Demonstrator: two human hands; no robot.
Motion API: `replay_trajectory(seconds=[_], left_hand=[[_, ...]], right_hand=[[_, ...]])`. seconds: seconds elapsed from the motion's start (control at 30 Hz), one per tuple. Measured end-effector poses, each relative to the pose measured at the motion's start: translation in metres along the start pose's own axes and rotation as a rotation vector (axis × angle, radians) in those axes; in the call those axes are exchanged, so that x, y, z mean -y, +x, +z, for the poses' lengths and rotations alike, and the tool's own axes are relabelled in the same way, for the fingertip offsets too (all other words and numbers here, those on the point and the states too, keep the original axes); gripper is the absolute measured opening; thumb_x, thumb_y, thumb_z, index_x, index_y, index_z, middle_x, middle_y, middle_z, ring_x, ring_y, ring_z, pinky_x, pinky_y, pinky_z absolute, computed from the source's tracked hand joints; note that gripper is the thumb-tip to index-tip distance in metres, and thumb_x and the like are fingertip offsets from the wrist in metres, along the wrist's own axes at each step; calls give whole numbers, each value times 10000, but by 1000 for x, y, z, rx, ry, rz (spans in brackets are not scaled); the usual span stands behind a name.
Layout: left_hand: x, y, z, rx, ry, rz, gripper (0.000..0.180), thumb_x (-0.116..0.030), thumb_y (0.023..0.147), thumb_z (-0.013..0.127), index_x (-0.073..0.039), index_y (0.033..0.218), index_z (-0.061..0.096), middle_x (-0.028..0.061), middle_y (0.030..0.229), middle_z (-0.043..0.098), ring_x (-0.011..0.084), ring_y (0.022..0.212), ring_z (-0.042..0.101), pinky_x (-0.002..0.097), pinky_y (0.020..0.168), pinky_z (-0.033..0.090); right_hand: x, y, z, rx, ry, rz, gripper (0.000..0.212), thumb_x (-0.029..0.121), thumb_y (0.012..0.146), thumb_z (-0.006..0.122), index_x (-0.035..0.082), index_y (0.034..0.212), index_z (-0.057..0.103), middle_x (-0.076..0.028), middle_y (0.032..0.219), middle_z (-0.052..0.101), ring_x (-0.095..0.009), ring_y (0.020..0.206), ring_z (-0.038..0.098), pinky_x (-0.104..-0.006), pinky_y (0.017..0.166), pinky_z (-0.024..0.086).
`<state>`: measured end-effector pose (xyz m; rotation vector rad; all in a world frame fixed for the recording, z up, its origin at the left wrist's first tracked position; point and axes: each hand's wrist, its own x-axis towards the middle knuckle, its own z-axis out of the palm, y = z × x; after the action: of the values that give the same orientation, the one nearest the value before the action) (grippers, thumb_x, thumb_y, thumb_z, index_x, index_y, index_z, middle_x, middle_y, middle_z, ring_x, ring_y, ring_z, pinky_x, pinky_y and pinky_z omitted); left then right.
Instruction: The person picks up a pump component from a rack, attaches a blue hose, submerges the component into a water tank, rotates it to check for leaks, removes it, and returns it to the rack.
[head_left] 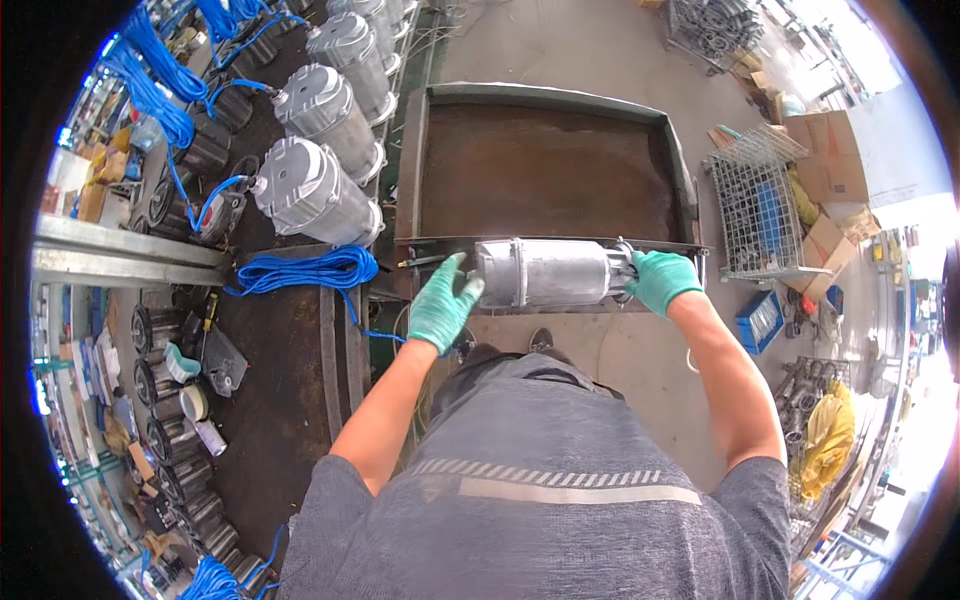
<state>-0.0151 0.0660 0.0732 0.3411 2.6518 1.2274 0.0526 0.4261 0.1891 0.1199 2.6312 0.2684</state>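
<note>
A silver metal pump [560, 272], shaped like a ribbed cylinder, lies on its side across the near edge of a metal tray cart [548, 160]. My right hand [664, 280], in a green glove, closes round its flanged right end; some of the fingers are hidden behind the metal. At the opposite end, my gloved left hand [440, 305] is open, thumb apart from the fingers, close against the pump's end; I cannot tell whether it touches. Left of that hand lies a coil of blue cable [308, 270], from which a strand runs toward my left wrist.
Several upright silver pumps [318, 190] with blue cables line the bench [270, 400] on the left. Tape rolls [194, 403] and dark motor parts [160, 380] lie further along it. On the right stand a wire basket [755, 205], cardboard boxes [828, 155] and a blue bin [760, 322].
</note>
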Motion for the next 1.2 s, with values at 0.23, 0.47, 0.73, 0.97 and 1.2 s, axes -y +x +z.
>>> replay_trajectory(seconds=[0.23,0.47,0.73,0.97,1.2], left_hand=[[-41,-8,10,36,341,77,675,-459,873,760,-208,1464,554,142,1070,697,355,989,677,469,842,543],[-58,-1,2,188,393,-61,696,-509,916,705,-292,1533,470,198,981,737,395,921,709,492,838,543],[-59,-3,1,206,360,-117,709,-518,908,694,-286,1535,459,201,1049,737,403,974,707,500,882,539],[-52,1,-2,217,351,-115,734,-526,917,696,-282,1552,420,258,1010,729,441,965,703,519,881,533],[-51,3,7,197,333,-55,736,-528,920,684,-312,1558,388,288,1028,718,479,983,688,542,883,532]], right_hand=[[0,22,3,148,-221,-173,246,165,897,634,92,1102,748,-124,901,778,-311,840,761,-447,698,589],[-1,-2,15,-165,-285,-342,119,222,881,675,160,950,750,-59,873,775,-256,836,757,-415,653,545],[2,-19,-35,221,318,224,602,606,945,539,65,1033,788,-162,1051,767,-330,1017,730,-441,883,567],[4,4,9,85,193,59,297,327,912,645,104,1048,786,-164,994,776,-330,921,753,-442,799,592],[-27,-7,29,-436,-268,-392,118,198,893,631,249,865,734,6,773,727,-224,711,714,-383,654,516]])
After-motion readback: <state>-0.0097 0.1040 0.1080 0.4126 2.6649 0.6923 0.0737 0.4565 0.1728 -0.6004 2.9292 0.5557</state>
